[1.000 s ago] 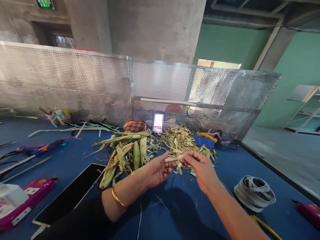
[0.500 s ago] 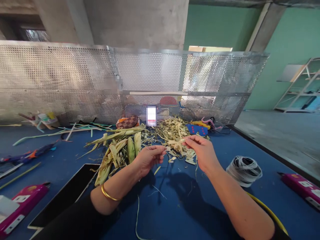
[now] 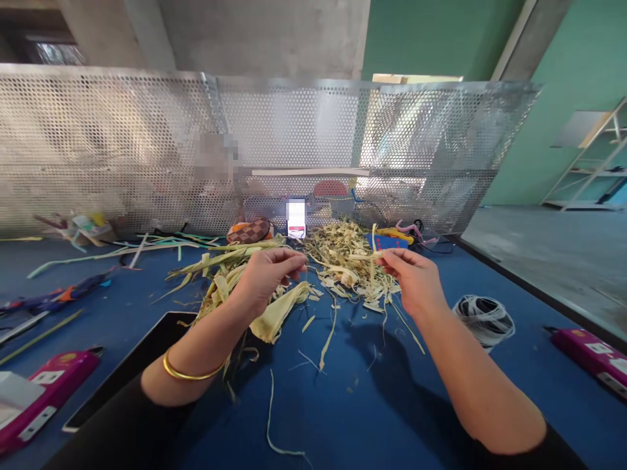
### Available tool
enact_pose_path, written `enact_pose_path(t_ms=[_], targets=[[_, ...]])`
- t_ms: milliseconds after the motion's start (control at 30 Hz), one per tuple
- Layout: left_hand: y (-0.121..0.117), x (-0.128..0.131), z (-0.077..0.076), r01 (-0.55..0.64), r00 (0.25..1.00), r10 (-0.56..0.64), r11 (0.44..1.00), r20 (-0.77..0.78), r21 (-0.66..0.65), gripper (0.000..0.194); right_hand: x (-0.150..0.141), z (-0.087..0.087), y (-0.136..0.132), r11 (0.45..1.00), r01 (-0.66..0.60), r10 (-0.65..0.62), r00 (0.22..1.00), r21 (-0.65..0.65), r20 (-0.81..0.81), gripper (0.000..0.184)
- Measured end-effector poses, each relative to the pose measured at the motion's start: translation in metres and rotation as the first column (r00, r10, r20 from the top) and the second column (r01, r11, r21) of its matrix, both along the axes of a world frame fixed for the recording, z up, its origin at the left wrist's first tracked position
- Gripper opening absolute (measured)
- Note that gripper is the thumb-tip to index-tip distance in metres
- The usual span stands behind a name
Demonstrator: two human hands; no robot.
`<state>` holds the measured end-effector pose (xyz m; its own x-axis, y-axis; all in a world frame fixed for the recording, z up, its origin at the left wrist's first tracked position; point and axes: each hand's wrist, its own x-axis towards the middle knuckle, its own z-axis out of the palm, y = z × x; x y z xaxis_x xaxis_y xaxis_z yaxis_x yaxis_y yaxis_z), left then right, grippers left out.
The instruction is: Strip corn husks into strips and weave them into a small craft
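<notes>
Your left hand [image 3: 267,274] pinching a corn husk [image 3: 281,313] above the blue table [image 3: 343,405], your right hand [image 3: 411,281] gripping a thin husk strip [image 3: 360,257] over the husk pile [image 3: 343,258], cord coil [image 3: 484,318] nearby.

Blue table [image 3: 122,297]; pale yellow-green husk strips [image 3: 350,258]; brown checkered pouch [image 3: 251,230]; gold bangle [image 3: 189,374]; magenta tool [image 3: 595,356].

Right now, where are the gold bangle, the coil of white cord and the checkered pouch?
gold bangle [image 3: 189,373], head view, lower curve of the band on the left wrist.
coil of white cord [image 3: 484,320], head view, top of the windings.
checkered pouch [image 3: 251,230], head view, middle of its patterned side.
</notes>
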<state>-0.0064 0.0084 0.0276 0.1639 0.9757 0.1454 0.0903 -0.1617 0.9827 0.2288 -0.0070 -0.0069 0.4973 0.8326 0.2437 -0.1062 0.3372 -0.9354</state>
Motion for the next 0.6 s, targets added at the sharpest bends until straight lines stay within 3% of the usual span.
enact_pose_path(t_ms=[133,233,367,500,567,600], targets=[[-0.018,0.001,0.017,-0.102,0.992,0.119,0.955,-0.042,0.279,0.010,0.002,0.002,-0.001,0.999,0.007,-0.005,1.000,0.045,-0.027,0.014],[-0.033,0.012,0.018,-0.077,0.986,0.125,0.932,-0.114,0.355,0.007,0.009,0.007,-0.002,0.995,0.025,-0.021,0.999,0.100,-0.039,0.013],[-0.053,0.041,0.017,0.241,0.929,-0.131,0.923,-0.345,0.300,0.008,0.026,0.016,-0.005,0.985,0.054,-0.051,0.998,0.162,-0.026,0.013],[-0.075,0.077,0.027,0.565,0.761,-0.394,0.793,-0.515,0.228,0.011,0.039,0.027,-0.014,0.963,0.061,-0.061,0.998,0.262,-0.006,0.009],[-0.082,0.093,0.029,0.647,0.716,-0.489,0.733,-0.498,0.210,0.012,0.042,0.032,-0.019,0.949,0.065,-0.069,0.998,0.310,0.005,0.007],[-0.084,0.099,0.026,0.647,0.721,-0.495,0.732,-0.485,0.214,0.013,0.044,0.034,-0.021,0.945,0.064,-0.072,0.997,0.322,0.011,0.006]])
